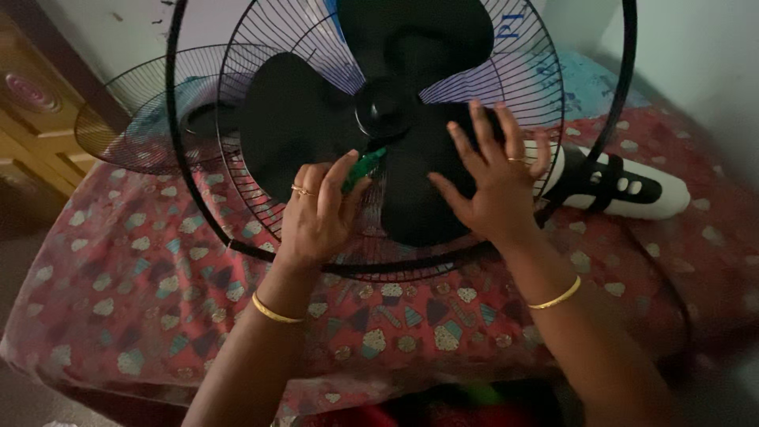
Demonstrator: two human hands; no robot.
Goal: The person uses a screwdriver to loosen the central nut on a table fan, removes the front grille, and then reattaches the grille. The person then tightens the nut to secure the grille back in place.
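So your left hand (320, 209) is curled around a small green-handled tool (364, 166), looks like a screwdriver, pinched between thumb and fingers with the tip aimed toward the black hub (385, 107) in the middle of the fan. That hand sits just below and left of the hub, resting over the wire rear guard (261, 213).

Your right hand (490, 186) is wide open, fingers spread, palm flat on the lower right black blade (411, 213), just right of the hub. It isn't gripping anything, only pressing on the blade.

The fan lies face up on a bed with a red patterned sheet (126, 292). The three blades fan out from the hub, and the guard ring runs around them, its lower edge passing right under both your wrists. The loose front guard (130, 119) sits off to the left of the hub, partly tucked behind the fan. The white and black stand part (632, 190) sticks out to the right of the hub, past your right hand.

Room-wise, there's open sheet below the guard toward you. Left of the fan the bed edge drops off near a wooden door (32, 126), and a pale wall (688, 55) is close on the right.
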